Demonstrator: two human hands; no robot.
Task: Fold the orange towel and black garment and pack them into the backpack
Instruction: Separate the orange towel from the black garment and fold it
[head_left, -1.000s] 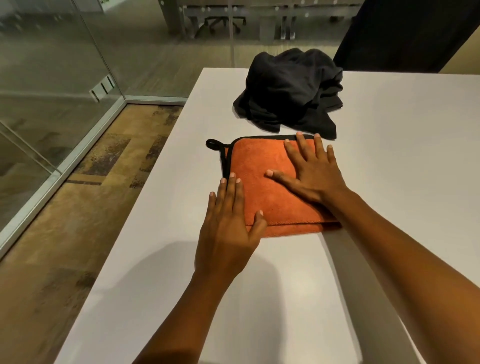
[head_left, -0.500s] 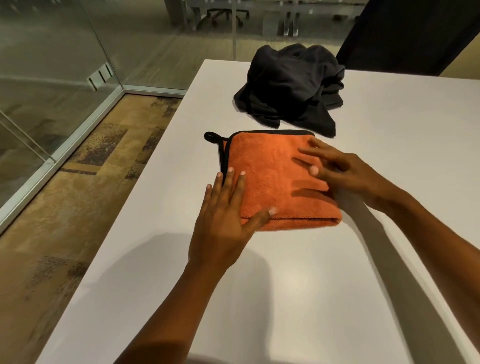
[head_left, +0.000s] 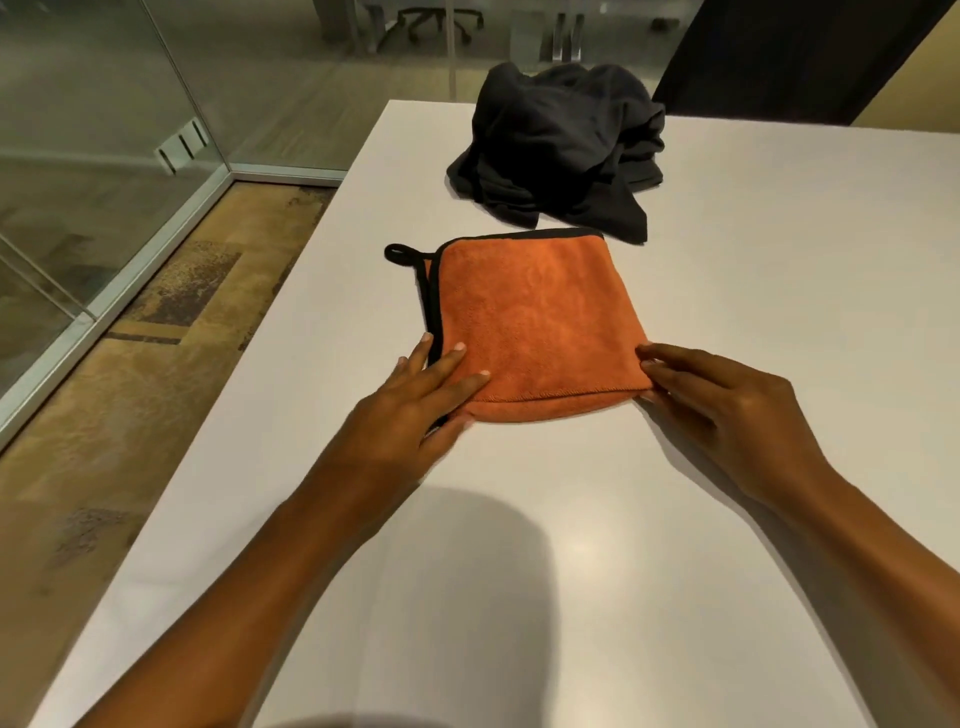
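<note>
The orange towel (head_left: 535, 322), folded into a small square with black trim and a loop at its far left corner, lies flat on the white table (head_left: 779, 312). My left hand (head_left: 415, 410) rests on the towel's near left corner, fingers on top and thumb against the near edge. My right hand (head_left: 727, 410) touches the near right corner with its fingertips; whether it pinches the cloth I cannot tell. The black garment (head_left: 561, 150) sits crumpled in a heap just beyond the towel. No backpack is in view.
The table's left edge runs diagonally past the towel, with patterned floor (head_left: 156, 364) below. A glass wall (head_left: 78, 156) stands at the left. A dark panel (head_left: 779, 52) rises behind the table's far edge.
My right hand has slid off the top of the towel to its near right corner. My left hand has shifted down to the near left corner.
</note>
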